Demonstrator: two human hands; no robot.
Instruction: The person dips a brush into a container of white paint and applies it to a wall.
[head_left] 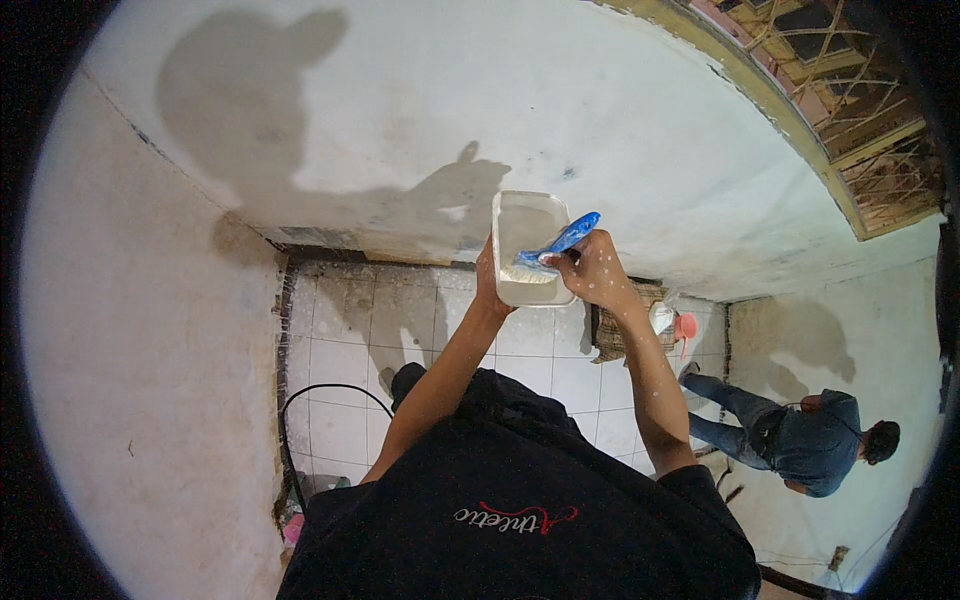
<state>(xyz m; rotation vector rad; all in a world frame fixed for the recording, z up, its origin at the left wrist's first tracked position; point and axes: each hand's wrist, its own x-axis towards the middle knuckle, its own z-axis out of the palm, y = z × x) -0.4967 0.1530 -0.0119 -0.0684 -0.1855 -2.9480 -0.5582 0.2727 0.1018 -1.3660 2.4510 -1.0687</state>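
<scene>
My left hand [489,283] grips a whitish rectangular plastic tub [506,222] from its left side, with most of the fingers hidden behind it. Pale paint coats the inside of the tub. In my right hand [597,272] is a paintbrush [573,234] with a blue handle, pinched low near its head. The bristles, covered in whitish paint, lie inside the tub near its lower end. Light specks dot my right hand and forearm.
Before me stands a patchy white wall [420,90], with a yellowish window frame [850,200] at upper right. Another person [800,435] stands at right. A pink item [685,326] sits by a brown mat on the tiled floor [525,370]; a black cable [290,420] curves at left.
</scene>
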